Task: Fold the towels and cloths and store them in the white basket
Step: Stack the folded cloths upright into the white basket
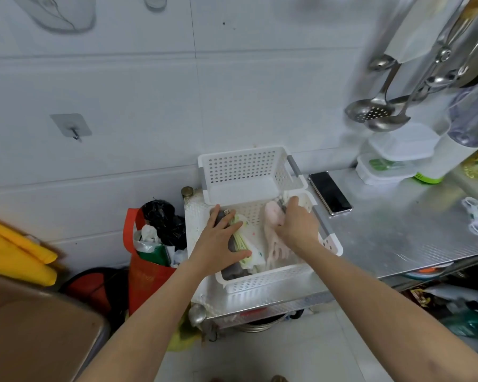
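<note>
The white perforated basket [262,281] sits at the left end of a steel table, with a second white basket [242,172] tilted against its far side. Inside the near basket, folded cloths stand on edge: a grey one [231,272] at the left, green-and-white ones [246,261] beside it, and a pale pink cloth [273,216] toward the right. My left hand [222,239] lies flat with straight fingers pressing on the grey and green cloths. My right hand [298,221] reaches into the right side, fingers curled round the pink cloth and a white one near the basket wall.
A black phone [330,193] lies on the steel table [398,230] right of the baskets. Stacked plastic containers [392,158] stand at the back right; ladles [375,111] hang above them. A red bag [146,268] with rubbish stands on the floor left of the table.
</note>
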